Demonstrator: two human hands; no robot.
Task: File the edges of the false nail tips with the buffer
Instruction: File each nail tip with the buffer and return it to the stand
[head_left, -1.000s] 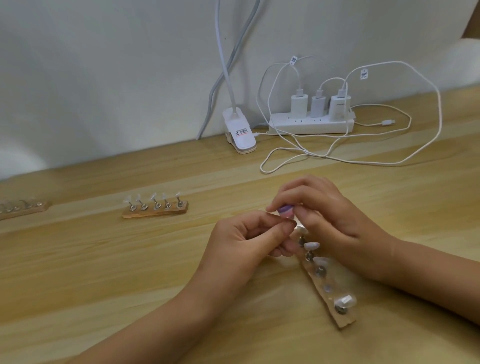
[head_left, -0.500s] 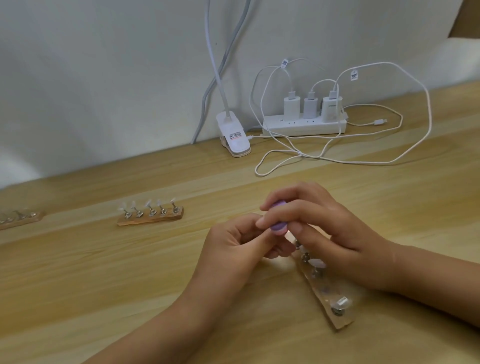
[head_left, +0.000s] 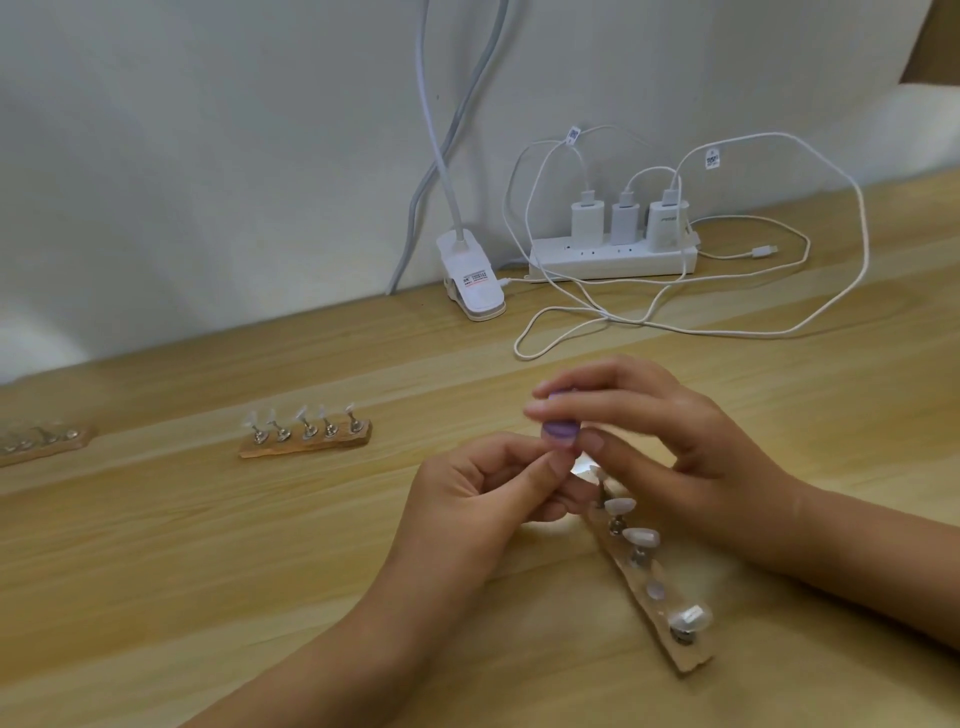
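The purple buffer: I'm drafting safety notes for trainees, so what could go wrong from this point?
The small purple buffer, pinched in the right hand, sits right beside the left hand and its fingertips; a slip could scrape skin. The narrow wooden holder strip seems unclamped, so sideways pressure might shift it. The right palm is close to the pale false nail tips on metal pegs and could knock one loose.

Pale wooden worktop (head_left: 156, 571) against a white wall (head_left: 208, 156). At the back, white power strip (head_left: 613, 260) carrying three plugged-in chargers (head_left: 626, 223), white cables (head_left: 866, 244) looping over the wood. Just left, white clip-on lamp base (head_left: 475, 280), stem (head_left: 440, 150) rising out of view.
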